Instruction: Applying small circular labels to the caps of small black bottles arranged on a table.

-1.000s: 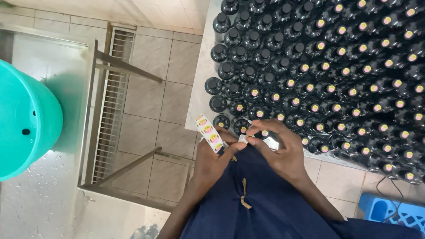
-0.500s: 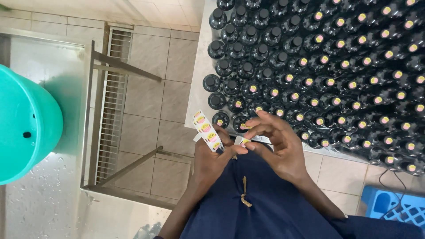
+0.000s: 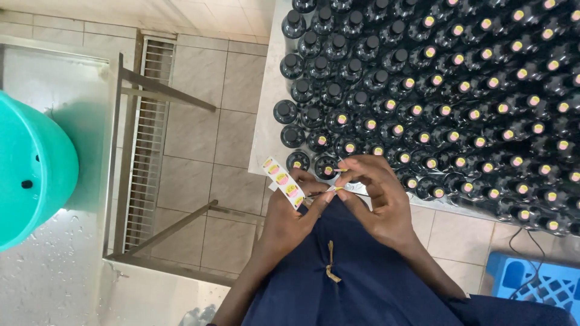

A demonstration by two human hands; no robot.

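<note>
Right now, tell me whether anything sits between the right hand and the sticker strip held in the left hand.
Nothing visible does. The right hand has its fingertips at the lower end of the sticker strip, which the left hand holds up. The hands meet just in front of the nearest dark bottles, beside the table edge.

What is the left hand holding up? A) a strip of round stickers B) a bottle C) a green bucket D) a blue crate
A: the left hand pinches a white sticker strip bearing round yellow-and-pink stickers, just beside the dark bottles.
</note>
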